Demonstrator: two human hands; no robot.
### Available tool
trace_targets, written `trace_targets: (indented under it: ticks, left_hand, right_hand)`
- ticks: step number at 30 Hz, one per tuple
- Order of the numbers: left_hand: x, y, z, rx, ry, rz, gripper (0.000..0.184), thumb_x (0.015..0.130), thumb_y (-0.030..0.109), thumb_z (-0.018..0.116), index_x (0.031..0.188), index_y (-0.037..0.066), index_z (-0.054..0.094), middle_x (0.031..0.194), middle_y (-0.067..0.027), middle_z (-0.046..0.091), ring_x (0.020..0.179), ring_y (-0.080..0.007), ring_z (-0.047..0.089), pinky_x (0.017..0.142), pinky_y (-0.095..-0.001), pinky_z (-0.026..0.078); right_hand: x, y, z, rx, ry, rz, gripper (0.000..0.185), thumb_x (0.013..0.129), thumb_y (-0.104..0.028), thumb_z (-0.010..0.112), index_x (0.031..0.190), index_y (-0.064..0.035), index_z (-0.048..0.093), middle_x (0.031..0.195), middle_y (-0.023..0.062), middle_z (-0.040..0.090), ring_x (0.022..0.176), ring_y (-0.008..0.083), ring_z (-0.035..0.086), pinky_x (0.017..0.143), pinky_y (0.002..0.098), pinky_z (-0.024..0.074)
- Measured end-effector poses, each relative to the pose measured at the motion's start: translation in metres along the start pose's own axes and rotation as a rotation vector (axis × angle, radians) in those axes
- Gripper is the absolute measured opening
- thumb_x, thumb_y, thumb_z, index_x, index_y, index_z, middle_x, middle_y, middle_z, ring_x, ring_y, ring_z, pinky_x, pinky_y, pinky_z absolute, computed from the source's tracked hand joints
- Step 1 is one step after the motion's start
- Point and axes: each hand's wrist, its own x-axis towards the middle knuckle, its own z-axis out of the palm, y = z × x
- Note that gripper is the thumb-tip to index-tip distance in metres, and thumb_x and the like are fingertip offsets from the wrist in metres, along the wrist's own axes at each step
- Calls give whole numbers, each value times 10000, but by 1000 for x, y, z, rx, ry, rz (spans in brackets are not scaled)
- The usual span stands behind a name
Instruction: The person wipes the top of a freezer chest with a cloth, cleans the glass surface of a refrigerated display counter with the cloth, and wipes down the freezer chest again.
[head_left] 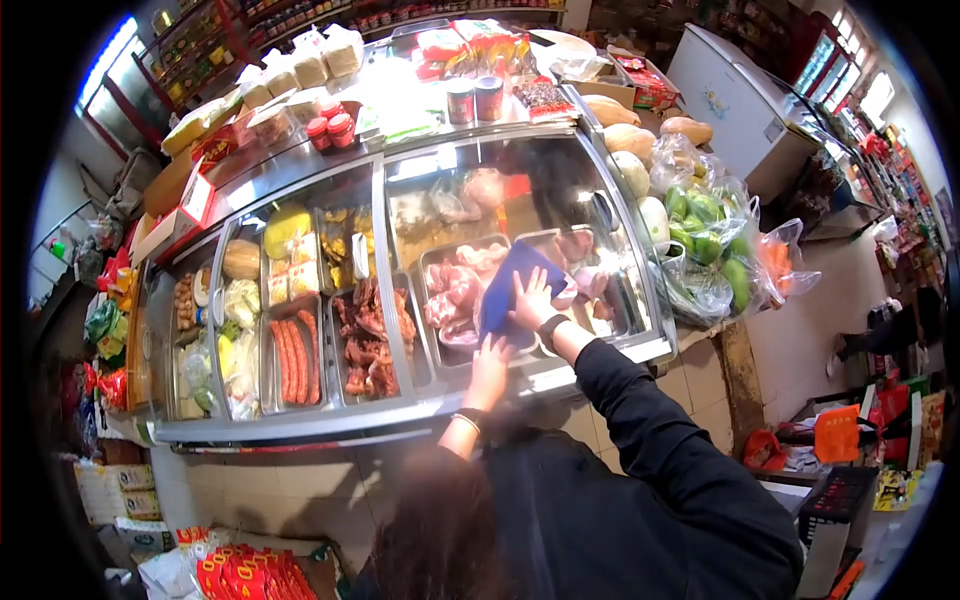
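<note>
A folded blue cloth (512, 272) lies on the sliding glass lid of a display case. My right hand (535, 300) rests flat on its right part with fingers stretched out, a dark band around the wrist. At the cloth's lower edge is my left hand (488, 372), fingers extended up toward it near the case's front rail; whether they pinch the edge is hard to see. Under the glass, trays hold pale raw meat (455, 285), dark cured meat (372, 330) and long red sausages (294, 360).
Red-lidded jars (340, 130), two dark cans (488, 98) and packets stand on the case's back ledge. Bags of green vegetables (705, 225) and squashes (628, 140) sit at the right. A white chest freezer (735, 110) stands beyond. Red packages (255, 575) lie at lower left.
</note>
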Motion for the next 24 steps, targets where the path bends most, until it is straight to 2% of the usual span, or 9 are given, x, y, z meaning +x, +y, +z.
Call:
trace_targets:
  ticks: [1, 3, 4, 6, 7, 10, 17, 21, 24]
  left_hand:
    - [-5, 6, -3, 1, 49, -19, 322, 800, -1, 511, 1092, 64, 628, 1186, -166, 600, 1184, -389, 505, 890, -482, 464]
    - [-14, 13, -8, -85, -30, -101, 296, 815, 2, 498, 1072, 64, 632, 1082, -156, 644, 1063, -382, 573, 857, -470, 483]
    - [-22, 18, -7, -75, -27, -118, 296, 815, 2, 498, 1072, 64, 632, 1082, -156, 644, 1063, -382, 573, 857, -470, 483]
    - [-32, 31, -6, -104, -38, -158, 227, 825, 10, 506, 1020, 53, 613, 950, -147, 654, 929, -378, 603, 774, -463, 511]
    - [-38, 39, -6, -99, -32, -183, 227, 825, 10, 506, 1020, 53, 613, 950, -147, 654, 929, -378, 603, 774, -463, 511]
    - [-53, 63, -4, 72, 37, -240, 100, 834, 23, 515, 928, 39, 545, 823, -147, 606, 816, -364, 591, 668, -465, 526]
    - [-86, 65, -7, 45, 103, -266, 118, 829, 19, 512, 929, 36, 572, 843, -160, 621, 848, -382, 569, 692, -454, 515]
    - [-102, 55, -23, -93, 73, -216, 169, 804, 4, 522, 940, 61, 603, 899, -128, 627, 904, -358, 566, 744, -434, 517]
    - [-115, 40, -43, -133, 70, -154, 215, 780, -17, 533, 958, 75, 610, 918, -125, 634, 936, -342, 574, 776, -415, 515]
  right_hand:
    - [-11, -2, 6, 0, -6, -16, 1051, 749, -547, 705, 1521, -109, 144, 1500, 370, 85, 1389, 552, 64, 1069, 604, 256]
    - [-30, -8, 11, -38, 22, -54, 1051, 741, -549, 708, 1521, -114, 154, 1506, 358, 88, 1394, 538, 76, 1073, 591, 260]
    - [-41, -9, 11, -28, 6, -58, 1056, 731, -539, 720, 1521, -121, 158, 1509, 349, 94, 1402, 518, 85, 1080, 582, 258]
    - [-59, -9, 16, -9, 30, -101, 1058, 727, -532, 727, 1521, -124, 159, 1512, 344, 95, 1404, 513, 84, 1083, 580, 256]
    - [-66, -9, 21, 1, 53, -128, 1060, 724, -526, 733, 1521, -127, 160, 1514, 339, 97, 1406, 508, 84, 1086, 578, 253]
    - [-80, -10, 31, -10, 54, -166, 1080, 703, -521, 752, 1520, -129, 164, 1516, 334, 97, 1410, 501, 71, 1094, 576, 241]
    - [-98, -23, 40, -5, 70, -187, 1099, 671, -505, 784, 1518, -155, 177, 1512, 345, 92, 1407, 504, 76, 1093, 571, 235]
    - [-101, -30, 56, -12, 137, -164, 1129, 649, -520, 794, 1517, -149, 175, 1502, 354, 115, 1395, 530, 89, 1049, 584, 282]
    - [-104, -43, 53, 31, 61, -114, 1169, 647, -548, 785, 1521, -133, 128, 1495, 375, 80, 1392, 543, 68, 1042, 604, 288]
